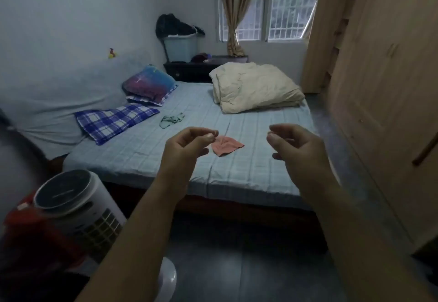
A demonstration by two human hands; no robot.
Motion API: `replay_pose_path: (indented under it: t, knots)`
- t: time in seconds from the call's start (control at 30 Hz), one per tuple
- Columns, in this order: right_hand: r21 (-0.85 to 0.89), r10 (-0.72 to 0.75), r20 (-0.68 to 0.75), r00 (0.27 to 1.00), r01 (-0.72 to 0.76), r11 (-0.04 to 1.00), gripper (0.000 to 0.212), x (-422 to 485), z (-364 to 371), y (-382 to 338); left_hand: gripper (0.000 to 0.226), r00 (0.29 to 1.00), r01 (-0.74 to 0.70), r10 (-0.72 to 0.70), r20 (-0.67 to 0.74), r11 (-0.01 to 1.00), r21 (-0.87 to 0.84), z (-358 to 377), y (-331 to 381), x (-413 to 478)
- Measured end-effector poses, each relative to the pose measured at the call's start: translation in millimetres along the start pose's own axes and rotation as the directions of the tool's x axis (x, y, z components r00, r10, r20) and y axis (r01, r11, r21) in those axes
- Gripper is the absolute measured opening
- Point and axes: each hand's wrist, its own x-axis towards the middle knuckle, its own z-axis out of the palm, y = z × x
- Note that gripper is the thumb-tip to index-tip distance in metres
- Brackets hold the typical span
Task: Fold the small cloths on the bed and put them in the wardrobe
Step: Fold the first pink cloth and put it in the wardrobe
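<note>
L hand [187, 146] & R hand [296, 147] loose-curled, empty, before bed [248, 121] w/ pink cloth [226, 146].

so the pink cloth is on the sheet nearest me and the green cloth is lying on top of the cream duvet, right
Not quite. The green cloth is not on the cream duvet. It lies on the blue sheet beside the plaid pillow, apart from the duvet. The pink cloth is on the sheet nearest you, as the head view shows.
</note>
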Motion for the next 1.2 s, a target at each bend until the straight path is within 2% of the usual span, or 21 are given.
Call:
replay_pose_path:
  t: [0.27, 0.6, 0.83, 1.0, 1.2]
  knots:
    - [0.013, 0.098, 0.019, 0.995, -0.099, 0.995, 0.014, 99.2, 28.7, 66.4, 0.016, 0.997, 0.056, -0.056, -0.060, 0.998, -0.002, -11.8, -65.0, 96.1]
    - [-0.083, 0.196, 0.103, 0.975, -0.188, 0.979, 0.013, 255.1, 136.1, 163.0, 0.021, 0.987, 0.137, -0.137, -0.084, 0.991, 0.000, -66.4, -171.7, 258.2]
    - [-0.114, 0.307, 0.064, 0.950, -0.299, 0.947, 0.013, 343.2, 185.7, 217.4, 0.018, 0.972, 0.227, -0.228, -0.056, 0.974, -0.012, -85.9, -217.8, 366.2]
    - [-0.110, 0.403, 0.040, 0.914, -0.397, 0.911, 0.013, 398.8, 204.9, 274.0, 0.012, 0.947, 0.316, -0.316, -0.050, 0.949, -0.016, -81.2, -268.9, 423.5]
    - [-0.103, 0.553, 0.072, 0.830, -0.545, 0.832, 0.018, 456.4, 221.3, 364.8, 0.013, 0.888, 0.455, -0.452, -0.079, 0.890, 0.027, -58.4, -337.1, 489.3]
